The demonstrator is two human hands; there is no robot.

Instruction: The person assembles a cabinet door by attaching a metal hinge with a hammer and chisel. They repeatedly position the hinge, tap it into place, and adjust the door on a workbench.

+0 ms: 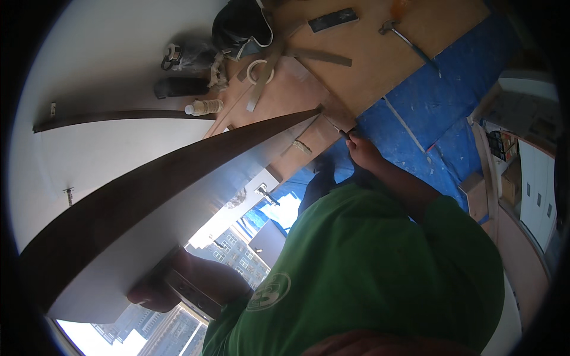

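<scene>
My right hand [363, 149] is closed around the dark handle of a thin-shafted hand tool [344, 134]. The shaft reaches up and left toward the end of a long pale panel [196, 204] with a dark brown edge [178, 166]. Whether the tip touches that end is too small to tell. This panel stretches from the lower left to the middle of the view. At its lower left part is my left hand [151, 293], close against the pale face. Its fingers are dark and partly hidden, so their grip does not show.
A wooden work surface [332, 53] holds a hammer [409, 41], a tape roll [260, 72], wood strips [320, 57], a dark block [333, 20], a small bottle [203, 107] and a black bag [240, 26]. Blue sheeting [409, 127] covers the floor. White cabinets [537, 196] stand at right.
</scene>
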